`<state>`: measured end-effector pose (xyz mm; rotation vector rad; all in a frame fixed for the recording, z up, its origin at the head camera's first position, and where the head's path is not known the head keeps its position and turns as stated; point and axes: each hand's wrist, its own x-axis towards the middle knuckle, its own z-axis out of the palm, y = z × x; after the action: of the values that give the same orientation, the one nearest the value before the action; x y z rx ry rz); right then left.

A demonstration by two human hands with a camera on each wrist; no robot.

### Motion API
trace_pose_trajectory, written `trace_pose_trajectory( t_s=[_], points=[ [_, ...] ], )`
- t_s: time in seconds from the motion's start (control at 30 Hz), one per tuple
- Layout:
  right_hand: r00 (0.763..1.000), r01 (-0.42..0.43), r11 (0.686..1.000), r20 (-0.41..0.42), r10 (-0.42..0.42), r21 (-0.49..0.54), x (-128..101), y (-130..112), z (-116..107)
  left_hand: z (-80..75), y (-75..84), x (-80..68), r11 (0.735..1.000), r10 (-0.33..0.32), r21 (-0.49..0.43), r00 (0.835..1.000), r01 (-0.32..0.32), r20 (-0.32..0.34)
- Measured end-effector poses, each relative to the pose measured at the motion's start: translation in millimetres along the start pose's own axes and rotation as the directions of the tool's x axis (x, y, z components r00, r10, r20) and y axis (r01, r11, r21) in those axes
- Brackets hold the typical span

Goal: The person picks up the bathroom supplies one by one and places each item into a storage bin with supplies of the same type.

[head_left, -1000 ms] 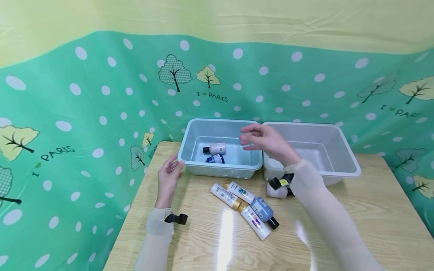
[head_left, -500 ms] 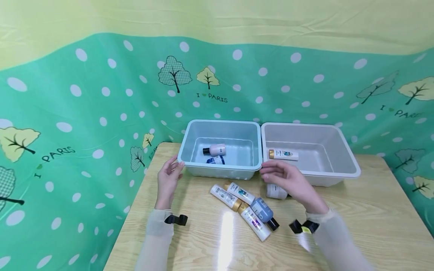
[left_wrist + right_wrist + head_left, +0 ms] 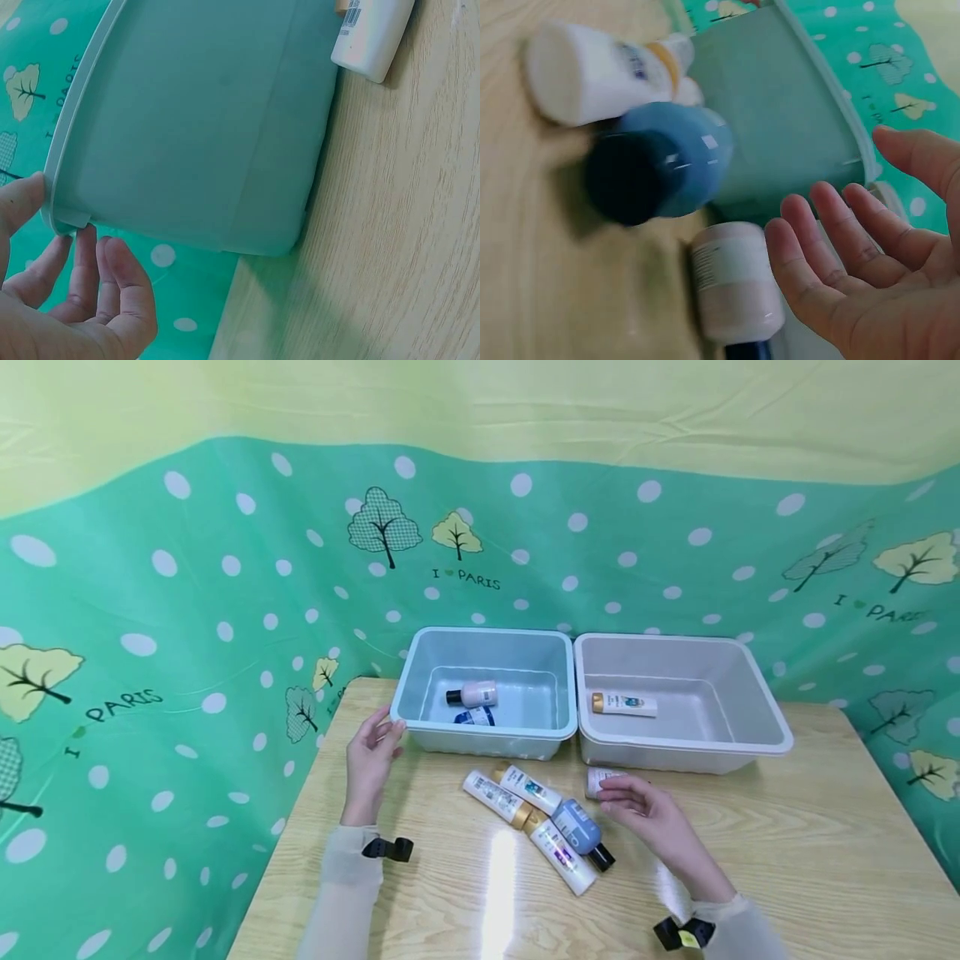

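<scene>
1. The right hand (image 3: 645, 810) hovers low over the wooden table (image 3: 810, 860), palm turned inward, fingers spread and relaxed, holding nothing.
2. Its fingertips are just beside a small pinkish-white bottle (image 3: 735, 281) lying on its side in front of the white bin (image 3: 750, 745); whether they touch it cannot be told.
3. A blue bottle with a black cap (image 3: 579, 832) lies just left of that hand, among three white tubes.
4. The left hand (image 3: 371, 760) holds the near-left corner of the light blue bin (image 3: 195, 127), thumb on the rim, fingers curled under the lip.
</scene>
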<state>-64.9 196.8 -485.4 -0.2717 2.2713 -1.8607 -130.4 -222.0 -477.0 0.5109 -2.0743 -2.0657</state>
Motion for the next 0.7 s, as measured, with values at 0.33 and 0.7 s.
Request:
trace_pose_trajectory(
  t_s=[0.33, 0.7],
  points=[
    [0.993, -0.105, 0.99, -0.072, 0.099, -0.09, -14.8, 31.9, 14.6, 1.5, 0.5, -0.4, 1.0, -0.019, -0.001, 1.0, 0.019, -0.004],
    [0.984, -0.171, 0.984, -0.06, 0.169, -0.043, -19.5, 39.9, 25.1, 1.0, -0.2, -0.9, 1.0, -0.016, -0.018, 1.0, 0.016, 0.0]
  ],
)
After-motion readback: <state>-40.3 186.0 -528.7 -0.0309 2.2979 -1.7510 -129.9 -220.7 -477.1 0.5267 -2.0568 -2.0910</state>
